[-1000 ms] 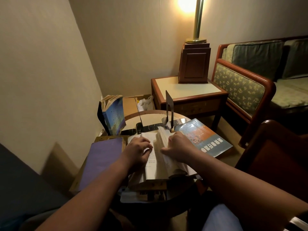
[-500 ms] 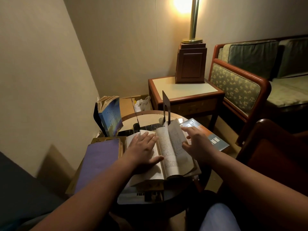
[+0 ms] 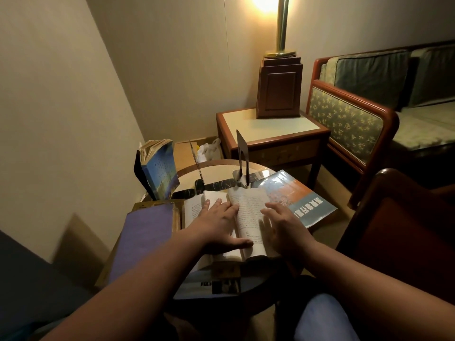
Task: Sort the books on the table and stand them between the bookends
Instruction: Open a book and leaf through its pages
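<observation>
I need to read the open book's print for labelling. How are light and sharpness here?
Head view: the lamp glares at top centre, leaving the table dim; head view again: the right hand is motion-blurred, the left hand sharper; print in the open book is too small to read.

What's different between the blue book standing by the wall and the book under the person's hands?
The blue book stands upright against a dark bookend; the open book lies flat. The blue book is closed, pages fanning at the top; the open book shows printed pages. No hand touches the blue book; the left hand rests flat on the open book, the right hand at its right page. Both sit on the round table.
</observation>
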Available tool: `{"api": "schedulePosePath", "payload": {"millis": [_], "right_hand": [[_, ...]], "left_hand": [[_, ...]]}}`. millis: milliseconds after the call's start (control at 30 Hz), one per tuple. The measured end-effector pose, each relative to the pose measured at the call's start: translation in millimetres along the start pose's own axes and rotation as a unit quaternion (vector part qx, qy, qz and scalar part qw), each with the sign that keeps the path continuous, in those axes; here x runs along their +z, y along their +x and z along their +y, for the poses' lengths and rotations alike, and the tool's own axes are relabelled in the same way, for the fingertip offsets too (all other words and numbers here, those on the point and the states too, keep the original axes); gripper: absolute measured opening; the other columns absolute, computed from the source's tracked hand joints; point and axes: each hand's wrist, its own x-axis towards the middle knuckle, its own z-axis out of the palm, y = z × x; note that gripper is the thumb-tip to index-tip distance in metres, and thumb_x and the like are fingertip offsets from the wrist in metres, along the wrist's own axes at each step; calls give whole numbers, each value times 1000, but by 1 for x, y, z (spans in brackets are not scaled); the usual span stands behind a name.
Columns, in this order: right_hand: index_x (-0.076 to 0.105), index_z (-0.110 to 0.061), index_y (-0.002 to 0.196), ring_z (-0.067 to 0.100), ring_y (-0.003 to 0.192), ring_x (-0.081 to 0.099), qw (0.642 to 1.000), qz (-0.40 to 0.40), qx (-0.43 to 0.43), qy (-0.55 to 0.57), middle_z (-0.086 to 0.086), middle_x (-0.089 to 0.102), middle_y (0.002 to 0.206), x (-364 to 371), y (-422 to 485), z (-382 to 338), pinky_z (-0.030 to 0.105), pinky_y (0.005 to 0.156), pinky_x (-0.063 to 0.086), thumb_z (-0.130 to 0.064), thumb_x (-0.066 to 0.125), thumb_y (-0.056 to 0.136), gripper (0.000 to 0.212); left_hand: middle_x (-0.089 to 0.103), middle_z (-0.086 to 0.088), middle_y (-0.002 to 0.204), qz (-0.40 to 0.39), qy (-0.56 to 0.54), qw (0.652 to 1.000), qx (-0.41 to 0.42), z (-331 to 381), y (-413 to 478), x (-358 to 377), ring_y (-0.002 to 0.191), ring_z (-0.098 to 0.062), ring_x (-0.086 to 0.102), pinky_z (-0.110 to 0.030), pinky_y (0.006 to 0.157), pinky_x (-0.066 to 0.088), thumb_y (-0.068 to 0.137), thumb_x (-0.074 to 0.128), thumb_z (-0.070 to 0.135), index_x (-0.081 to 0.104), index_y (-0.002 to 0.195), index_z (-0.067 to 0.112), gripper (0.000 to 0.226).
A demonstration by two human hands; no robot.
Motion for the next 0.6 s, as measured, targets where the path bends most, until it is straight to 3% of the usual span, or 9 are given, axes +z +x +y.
{"api": "schedulePosePath", "payload": {"millis": [100,167,200,267,367,500,600], "right_hand": [[62,-7,127,36,121,59,999,-6,-39,25,20,58,135,6,-10,-5,42,94,55,-18,65,94,35],[61,-3,130,40,125,55,998,-26,-45,43,22,56,137,8,-16,-6,51,98,52,-22,60,95,39],[56,-3,136,39,132,49,997,-51,-36,48,21,51,143,7,-20,-7,55,105,46,-29,53,95,48],[38,-6,150,31,147,29,990,-135,-5,43,15,32,158,4,-30,-8,49,120,25,-51,33,94,72],[14,-15,158,21,153,5,982,-186,-18,16,6,9,166,4,-51,-7,33,119,-1,-87,-10,74,113],[-9,-22,156,7,145,-21,971,-239,-14,8,-4,-14,164,-2,-63,-8,30,115,-16,-92,-25,57,122],[-11,-20,156,6,144,-21,966,-260,-19,1,-2,-15,164,-7,-45,-8,32,114,-18,-92,-29,51,129]], "left_hand": [[-6,-3,165,-3,13,1000,12,-1,1,3,151,-24,-12,-57,120,-7,72,38,90,-1,157,23,115],[-16,-2,164,-2,17,1000,19,-4,2,7,149,-22,-19,-56,119,-9,72,35,91,-7,156,24,115],[-19,0,163,-3,17,1000,21,-5,2,8,149,-20,-19,-56,119,-9,72,34,91,-9,156,25,115],[-19,4,163,-8,8,1000,19,-7,3,12,150,-18,-16,-55,119,-11,71,33,92,-11,155,28,115],[-19,9,162,-9,-12,1000,15,-8,4,16,150,-16,-13,-55,119,-11,66,31,95,-12,155,31,118],[-19,10,162,7,-27,1000,14,-8,5,22,150,-15,-13,-55,119,-11,49,16,104,-11,155,33,130],[-19,11,162,15,-40,999,17,-8,5,25,150,-15,-14,-55,119,-13,45,13,106,-12,155,34,133]]}}
